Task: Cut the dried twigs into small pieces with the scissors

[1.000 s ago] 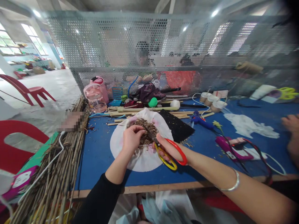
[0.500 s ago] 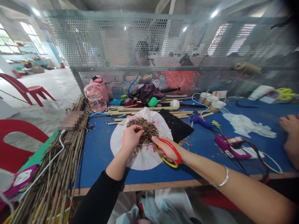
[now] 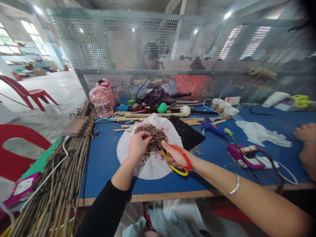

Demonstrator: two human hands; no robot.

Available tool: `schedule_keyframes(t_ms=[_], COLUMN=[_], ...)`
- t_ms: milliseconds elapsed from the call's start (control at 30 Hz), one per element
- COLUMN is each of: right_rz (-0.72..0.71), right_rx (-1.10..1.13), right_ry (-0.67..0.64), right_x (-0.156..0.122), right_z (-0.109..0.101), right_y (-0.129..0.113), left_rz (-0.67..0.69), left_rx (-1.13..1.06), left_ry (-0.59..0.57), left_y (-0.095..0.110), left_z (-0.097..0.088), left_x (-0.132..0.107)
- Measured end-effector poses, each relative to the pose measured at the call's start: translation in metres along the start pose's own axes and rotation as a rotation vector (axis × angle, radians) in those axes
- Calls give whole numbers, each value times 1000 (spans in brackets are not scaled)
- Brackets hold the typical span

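Note:
My right hand (image 3: 174, 155) is closed round a pair of scissors (image 3: 185, 157) with red and yellow handles. Their dark blades point left, over a heap of brown chopped plant bits (image 3: 156, 131). Just left of the blades, my left hand (image 3: 140, 144) is pinched shut at the heap; whatever its fingertips hold is too small to make out. The heap lies in the middle of a round white cloth (image 3: 153, 169), which is spread on the blue table (image 3: 103, 171).
A bundle of dry sticks (image 3: 61, 164) lines the table's left side. Behind the cloth lie bamboo rods (image 3: 158, 115) and a black sheet (image 3: 189, 133). To the right are a blue glue gun (image 3: 212, 129) and a purple-white device (image 3: 243, 157). Another person's hand (image 3: 306, 133) rests at far right.
The right hand and the scissors' handles have shifted very slightly, with the thumb a little higher. The left hand stays almost where it was at the heap.

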State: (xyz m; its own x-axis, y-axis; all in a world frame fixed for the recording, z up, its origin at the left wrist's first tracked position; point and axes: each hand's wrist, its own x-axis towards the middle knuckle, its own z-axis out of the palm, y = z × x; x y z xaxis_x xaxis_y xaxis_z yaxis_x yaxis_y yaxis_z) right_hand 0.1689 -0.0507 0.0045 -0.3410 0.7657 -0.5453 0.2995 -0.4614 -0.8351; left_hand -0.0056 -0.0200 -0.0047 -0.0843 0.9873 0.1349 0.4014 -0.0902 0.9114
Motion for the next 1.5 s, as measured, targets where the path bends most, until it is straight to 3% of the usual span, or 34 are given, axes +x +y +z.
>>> schedule_keyframes(t_ms=[133,233,400,533,667,933,1233,1400,1500], right_rz=[-44,-43,-63,-49,-8,83,26,-19,-35], right_rx=[2,57,85,107,114,79,31,53,-23], right_ry=[-17,-125,-174,-89,-49,-138,-204,-109,-48], right_x=[-7,-14,-25,-28,-27,-25,1,4,3], right_z=[-7,-17,-35,-46,-50,-42,-20,-11,-8], right_y=[0,1,7,5,5,11,-1,-3,-2], left_rz=[35,108,168,253,213,71,18,21,56], left_rx=[9,43,201,290,287,195,-37,29,98], left_ry=[27,53,123,5,-122,-34,-78,-39,-75], left_y=[-10,-16,-4,9,6,-6,-14,-13,-13], left_z=[-7,-10,-6,10,19,-5,7,5,4], left_x=[7,10,10,12,21,19,9,8,8])
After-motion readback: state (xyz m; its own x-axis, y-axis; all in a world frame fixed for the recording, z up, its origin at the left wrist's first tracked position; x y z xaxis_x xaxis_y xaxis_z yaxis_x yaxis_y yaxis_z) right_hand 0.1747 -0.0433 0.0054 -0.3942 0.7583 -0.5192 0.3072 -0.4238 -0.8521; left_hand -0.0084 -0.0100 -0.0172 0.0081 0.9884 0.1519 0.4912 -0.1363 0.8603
